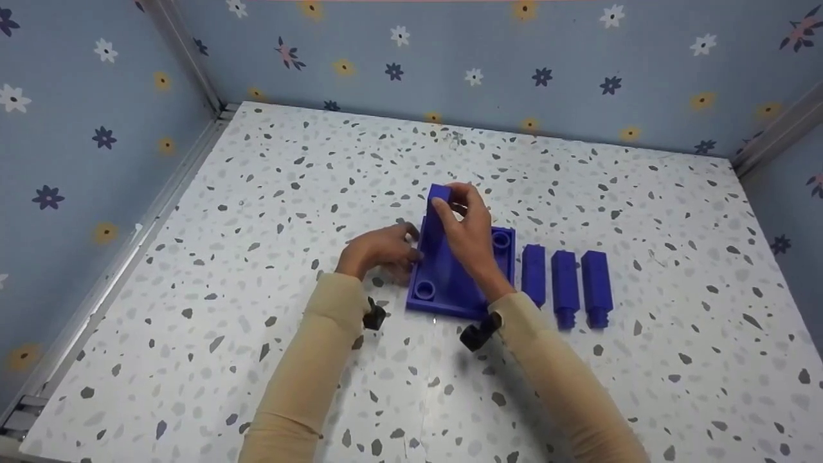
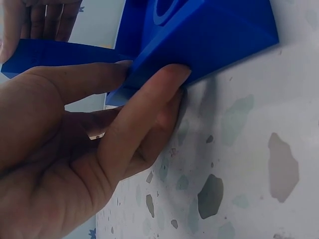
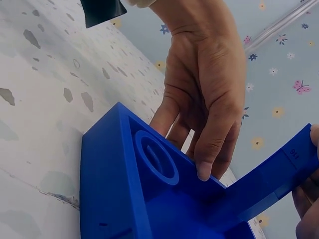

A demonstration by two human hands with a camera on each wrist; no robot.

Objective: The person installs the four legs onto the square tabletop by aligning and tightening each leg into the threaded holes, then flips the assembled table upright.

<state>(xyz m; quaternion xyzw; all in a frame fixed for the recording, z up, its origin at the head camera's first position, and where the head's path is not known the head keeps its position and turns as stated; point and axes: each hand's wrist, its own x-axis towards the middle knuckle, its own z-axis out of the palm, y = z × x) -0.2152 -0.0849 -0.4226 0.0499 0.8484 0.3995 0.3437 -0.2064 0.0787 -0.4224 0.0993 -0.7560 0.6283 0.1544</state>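
Sleeves point(image 1: 321, 347), beige, nearest cam, run up from bottom edge toward tray point(image 1: 443, 311), which sits hollow side up approx mid-table point(image 1: 257, 193). R hand point(image 1: 469, 228) pinches top of leg point(image 1: 433, 222) btwn thumb & fingers; leg stands abt upright at tray's far-left corner. L hand point(image 1: 386, 249) pinches tray's left wall nr that corner, thumb inside, fingers outside, per R wrist view.

Progress, my read: early, 1st of 4 corners in hand. Leg's lower end is hidden, so can't tell if it's seated or how tight. Far-right socket point(image 1: 501, 240) & near-left socket point(image 1: 425, 290) are bare; near-right corner blocked by R arm, can't tell. Loose legs point(image 1: 566, 283), 3 pcs, lie in a row just right of tray, unattached; 2 show threaded ends twd the person. So prob. 3 left, plus finishing this one.
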